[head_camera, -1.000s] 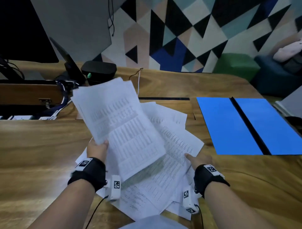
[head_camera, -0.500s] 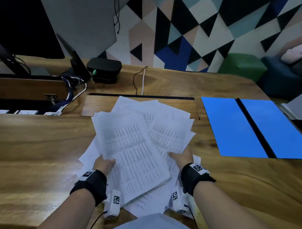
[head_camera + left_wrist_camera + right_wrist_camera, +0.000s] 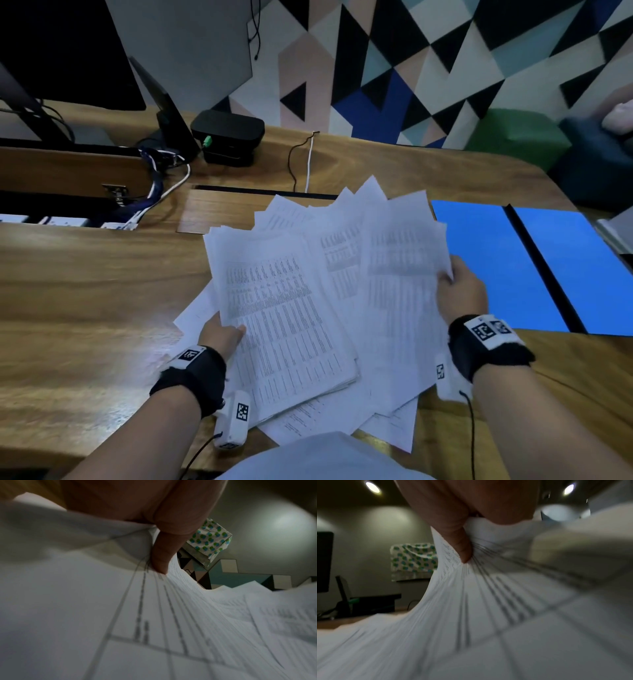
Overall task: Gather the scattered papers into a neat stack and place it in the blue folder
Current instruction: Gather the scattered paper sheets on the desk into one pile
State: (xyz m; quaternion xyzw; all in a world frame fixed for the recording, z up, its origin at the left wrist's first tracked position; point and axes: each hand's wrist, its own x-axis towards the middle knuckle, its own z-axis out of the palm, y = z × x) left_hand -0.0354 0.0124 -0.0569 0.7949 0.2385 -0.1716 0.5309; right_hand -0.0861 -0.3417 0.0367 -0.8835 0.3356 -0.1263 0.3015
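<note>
Hands full of papers, folder lying open

Papers (image 3: 342,291) sit in a messy fan between two hands. The left hand (image 3: 221,334) has its grip on the near left edge of one thick bunch, with the thumb (image 3: 161,555) pressed down on top of the sheets. The right hand (image 3: 460,291) has its grip on the far right edge of another bunch, and its thumb (image 3: 462,547) pinches the sheets so they bend up. Between the two grips the pages overlap and poke out at many angles. More loose sheets lie under the held ones, flat on the wooden surface (image 3: 85,308), and some stick out close to the person's body.

Just to the right of the right grip lies the blue folder (image 3: 486,267). It is open and flat, with a dark strip down its middle. The edge of the fanned papers reaches the folder's left side.

Past the papers, far from both grips, a black box (image 3: 227,132) and some cables (image 3: 301,161) sit on the surface.
</note>
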